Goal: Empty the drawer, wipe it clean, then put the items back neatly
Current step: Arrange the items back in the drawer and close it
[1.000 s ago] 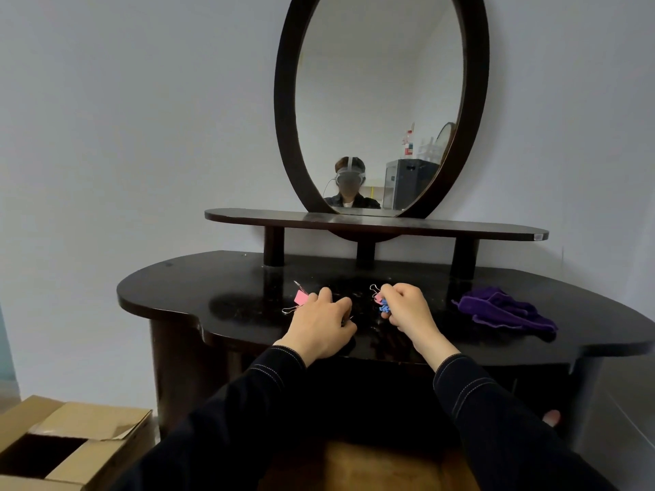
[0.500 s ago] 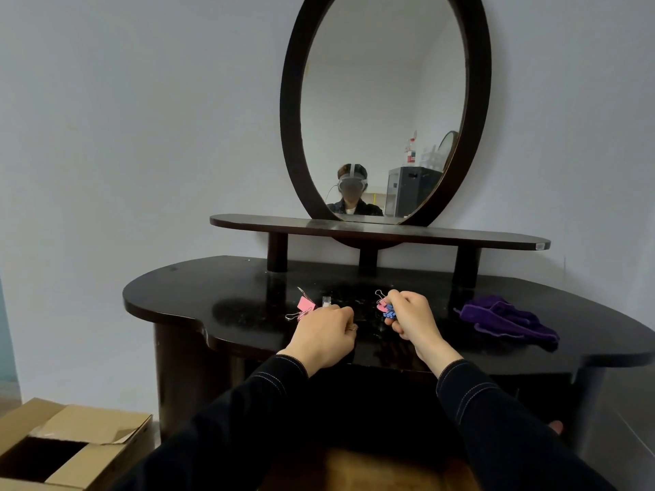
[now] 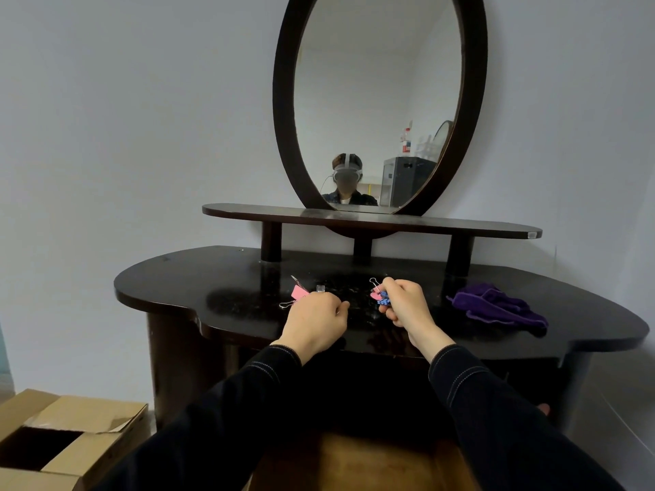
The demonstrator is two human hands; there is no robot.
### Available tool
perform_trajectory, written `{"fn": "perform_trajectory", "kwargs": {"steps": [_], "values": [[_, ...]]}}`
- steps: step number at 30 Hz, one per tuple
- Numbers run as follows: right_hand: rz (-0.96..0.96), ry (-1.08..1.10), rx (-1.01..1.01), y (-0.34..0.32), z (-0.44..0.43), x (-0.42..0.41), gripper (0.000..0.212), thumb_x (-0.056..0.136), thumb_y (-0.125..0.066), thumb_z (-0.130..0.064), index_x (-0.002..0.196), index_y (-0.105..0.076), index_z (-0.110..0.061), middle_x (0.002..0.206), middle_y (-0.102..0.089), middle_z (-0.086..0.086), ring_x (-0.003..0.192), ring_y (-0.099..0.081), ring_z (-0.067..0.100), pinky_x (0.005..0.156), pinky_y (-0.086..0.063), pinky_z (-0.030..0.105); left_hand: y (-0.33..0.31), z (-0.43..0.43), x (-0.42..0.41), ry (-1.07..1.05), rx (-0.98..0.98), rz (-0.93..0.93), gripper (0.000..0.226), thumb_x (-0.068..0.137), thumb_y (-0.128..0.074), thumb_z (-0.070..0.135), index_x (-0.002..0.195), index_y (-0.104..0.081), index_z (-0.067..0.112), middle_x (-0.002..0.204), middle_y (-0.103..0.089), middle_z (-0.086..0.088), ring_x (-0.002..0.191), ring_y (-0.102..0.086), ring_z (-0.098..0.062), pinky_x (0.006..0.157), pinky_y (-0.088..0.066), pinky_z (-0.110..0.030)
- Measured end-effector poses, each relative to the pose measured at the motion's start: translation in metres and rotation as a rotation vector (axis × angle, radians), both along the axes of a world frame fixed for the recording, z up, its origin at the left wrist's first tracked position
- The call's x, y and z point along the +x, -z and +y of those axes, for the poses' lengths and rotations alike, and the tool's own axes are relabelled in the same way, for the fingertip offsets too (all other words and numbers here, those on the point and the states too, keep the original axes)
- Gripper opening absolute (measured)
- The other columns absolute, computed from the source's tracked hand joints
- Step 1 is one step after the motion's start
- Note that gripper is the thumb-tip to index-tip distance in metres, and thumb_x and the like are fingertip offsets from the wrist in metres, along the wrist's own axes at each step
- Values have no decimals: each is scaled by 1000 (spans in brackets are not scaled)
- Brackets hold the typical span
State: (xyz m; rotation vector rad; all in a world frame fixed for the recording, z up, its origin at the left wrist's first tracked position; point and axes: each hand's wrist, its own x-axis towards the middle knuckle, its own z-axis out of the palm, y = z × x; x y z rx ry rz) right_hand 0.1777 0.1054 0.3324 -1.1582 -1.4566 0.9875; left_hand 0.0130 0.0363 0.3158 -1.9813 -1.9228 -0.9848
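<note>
On the dark dressing table top (image 3: 219, 278), my left hand (image 3: 315, 322) is curled into a fist. A pink binder clip (image 3: 299, 294) and a small clear piece (image 3: 320, 288) stick out at its far side. The fingertips are hidden. My right hand (image 3: 407, 306) pinches a pink and a blue binder clip (image 3: 380, 298) just above the table. A crumpled purple cloth (image 3: 496, 306) lies to the right of both hands. The open drawer (image 3: 354, 462) shows its wooden bottom between my sleeves.
A raised shelf (image 3: 372, 221) and an oval mirror (image 3: 379, 101) stand at the back of the table. An open cardboard box (image 3: 71, 434) sits on the floor at the lower left. A wall is close behind.
Both hands stay over the table with the clips and have barely shifted. The view has tilted up slightly.
</note>
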Motion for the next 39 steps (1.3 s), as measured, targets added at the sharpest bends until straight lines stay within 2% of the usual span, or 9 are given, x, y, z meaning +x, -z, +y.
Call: {"fn": "perform_trajectory", "kwargs": {"steps": [4,9,14,20,24,29,33,36,39], "values": [[-22,-3,6,0,-2,0,40,96,-50,-24,103,-63,13,70,-59,9,39,-43,4,39,-29,18,-11,3,-1,-25,-59,-364,48,96,-48,34,54,-39,11,55,-47,1,58,-45,-22,58,-35,-31],[-37,-98,-15,-1,-7,-1,25,90,-60,-21,89,-68,2,67,-57,8,38,-43,5,37,-30,18,-27,16,-1,199,-70,-1538,42,95,-47,17,56,-32,21,52,-34,2,38,-23,-13,37,-14,-20],[30,-282,-24,3,-13,-5,21,94,-61,-27,86,-69,-9,67,-65,7,45,-45,11,38,-30,22,-29,35,28,340,53,-2209,41,97,-43,22,57,-35,18,59,-38,1,31,-26,-9,33,-17,-16],[16,-264,158,2,-17,-8,18,98,-64,-33,92,-72,-17,71,-71,-1,56,-62,11,45,-50,25,-30,42,60,210,140,-2266,41,99,-51,35,62,-46,17,54,-50,4,43,-48,-13,53,-42,-26],[-61,-209,254,4,-15,-9,18,98,-63,-33,90,-71,-20,81,-72,1,68,-65,11,56,-54,24,-28,37,69,358,23,-2322,45,100,-49,44,62,-49,20,47,-57,4,44,-59,-16,52,-47,-25],[-208,-126,369,7,-10,-8,10,98,-63,-31,91,-69,-26,92,-70,-7,86,-66,6,74,-53,23,-24,31,80,576,1,-2419,41,105,-43,38,82,-60,10,82,-62,-10,77,-62,-27,67,-49,-41],[-362,-34,396,9,-8,-7,10,94,-66,-40,89,-69,-31,103,-63,-12,91,-58,2,77,-49,30,-20,26,79,633,-33,-2496,41,106,-39,36,89,-60,5,87,-63,-17,84,-62,-32,67,-48,-45],[-290,-60,407,6,-11,-7,7,92,-70,-33,86,-69,-35,109,-60,-13,97,-58,3,79,-46,26,-21,25,75,683,-56,-2562,41,106,-37,36,92,-58,4,93,-61,-20,87,-61,-34,73,-48,-48],[-114,-121,388,4,-15,-5,13,92,-71,-23,88,-71,-35,109,-68,-8,104,-64,9,88,-53,30,-19,25,73,729,-106,-2613,44,105,-36,37,105,-58,-1,108,-59,-26,104,-59,-40,92,-46,-51]]}}
